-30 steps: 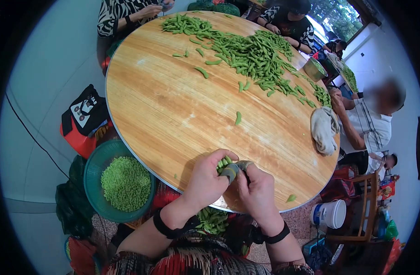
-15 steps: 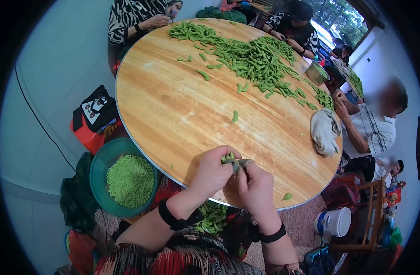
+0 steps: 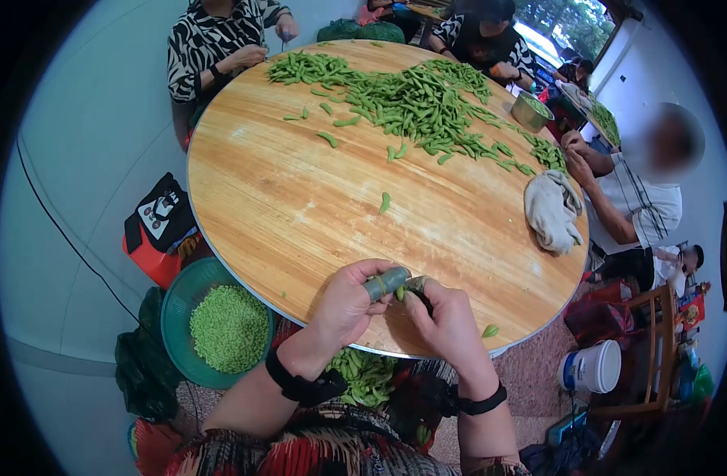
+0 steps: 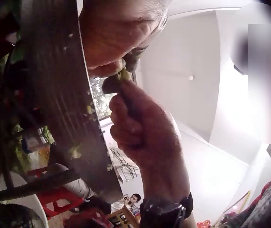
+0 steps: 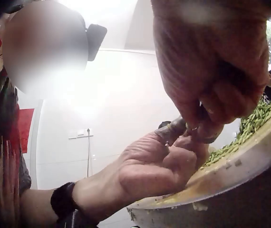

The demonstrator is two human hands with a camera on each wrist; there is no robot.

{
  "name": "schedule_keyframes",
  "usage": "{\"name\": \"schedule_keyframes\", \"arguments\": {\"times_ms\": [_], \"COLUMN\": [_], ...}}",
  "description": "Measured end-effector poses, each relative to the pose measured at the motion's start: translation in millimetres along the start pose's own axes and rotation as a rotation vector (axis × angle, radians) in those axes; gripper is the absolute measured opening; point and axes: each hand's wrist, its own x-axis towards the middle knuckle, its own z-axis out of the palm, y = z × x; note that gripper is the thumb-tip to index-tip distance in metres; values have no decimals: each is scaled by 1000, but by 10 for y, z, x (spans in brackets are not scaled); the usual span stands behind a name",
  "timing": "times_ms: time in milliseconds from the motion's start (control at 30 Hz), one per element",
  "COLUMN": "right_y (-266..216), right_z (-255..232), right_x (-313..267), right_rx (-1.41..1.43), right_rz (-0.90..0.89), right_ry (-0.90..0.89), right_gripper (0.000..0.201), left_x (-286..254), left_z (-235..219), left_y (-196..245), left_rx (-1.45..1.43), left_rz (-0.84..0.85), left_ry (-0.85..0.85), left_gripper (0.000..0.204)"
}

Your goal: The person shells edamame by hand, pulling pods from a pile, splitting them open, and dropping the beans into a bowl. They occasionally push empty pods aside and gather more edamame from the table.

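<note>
Close together over the near edge of the round table, my two hands meet at a green soybean pod (image 3: 401,293). My left hand (image 3: 341,308) has its fingers curled in and holds the pod's left side, its thumb wearing a grey-green finger cover (image 3: 389,282). From the right, my right hand (image 3: 451,319) pinches the same pod between thumb and forefinger; dark covering shows at these fingertips too. In the right wrist view the fingertips of both hands touch, and most of the pod is hidden between them.
A heap of pods (image 3: 411,99) covers the far part of the wooden table (image 3: 300,198). Left below stands a green basin (image 3: 173,317) of shelled beans. A grey cloth (image 3: 552,213) lies at the right rim. More pods (image 3: 363,373) sit below the edge, and other people sit around the table.
My left thumb has shifted over the fingers, hiding the several green pieces seen in that hand earlier. A pod now shows between both hands' fingertips. The whole view has tilted slightly.
</note>
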Motion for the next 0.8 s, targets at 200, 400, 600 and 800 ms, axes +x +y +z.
{"name": "schedule_keyframes", "arguments": {"times_ms": [200, 400, 600, 800], "right_y": [-6, -164, -179, -298], "right_z": [-83, -71, 142, 128], "right_x": [7, -120, -59, 178], "right_rx": [252, 1226, 227, 788], "right_rz": [127, 597, -19, 524], "right_ry": [-144, -402, 36, -207], "right_gripper": [15, 10, 16, 18], "left_x": [-35, -70, -103, -224], "left_z": [45, -136, -53, -43], "left_y": [56, 39, 86, 302], "left_rx": [52, -56, 128, 261], "left_rz": [5, 60, 139, 220], "left_ry": [-68, -453, -204, -3], "left_gripper": [10, 15, 18, 15]}}
